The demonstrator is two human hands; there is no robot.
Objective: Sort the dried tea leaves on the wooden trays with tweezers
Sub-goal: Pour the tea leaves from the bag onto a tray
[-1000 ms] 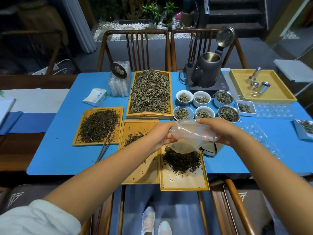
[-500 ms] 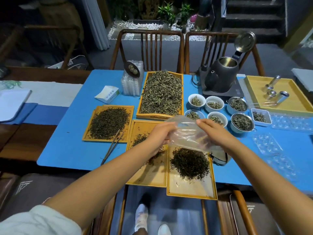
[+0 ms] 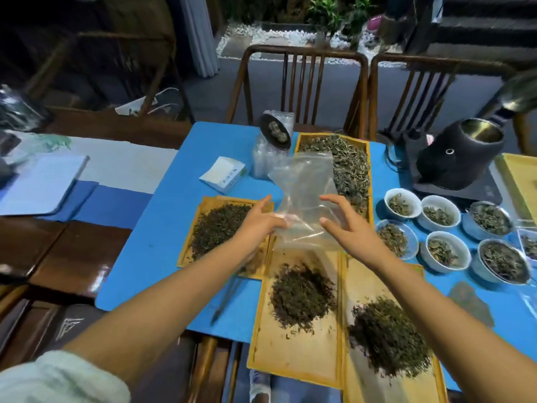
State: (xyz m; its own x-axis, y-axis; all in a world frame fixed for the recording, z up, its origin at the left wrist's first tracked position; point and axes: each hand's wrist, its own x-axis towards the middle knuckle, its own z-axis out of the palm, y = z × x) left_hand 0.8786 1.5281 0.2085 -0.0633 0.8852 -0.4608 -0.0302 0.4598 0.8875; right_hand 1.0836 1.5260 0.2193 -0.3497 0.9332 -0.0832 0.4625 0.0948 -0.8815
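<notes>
Roughly centre frame, both hands at a clear bag above the trays.
Left hand (image 3: 258, 225): fingers mostly straight, thumb side at the lower left edge of the plastic bag (image 3: 305, 199); a real pinch can't be confirmed, blur.
Right hand (image 3: 348, 225): fingers spread and loosely bent, just beside the bag's right edge; contact unclear.
Bag: clear, looks empty, upright between the hands.
Tweezers (image 3: 228, 298): on the blue table (image 3: 151, 242), near edge, below the left forearm, well apart from both hands.
Tea leaves: dark pile (image 3: 302, 298) on the near middle tray (image 3: 293, 365), under the bag; second pile (image 3: 389, 335) on the tray to its right.
Far-left tray (image 3: 203, 205): dark leaves, partly behind the left hand.
Back: long tray (image 3: 366, 158) of paler leaves, small bowls (image 3: 402, 203) to the right, black kettle (image 3: 459, 158).
</notes>
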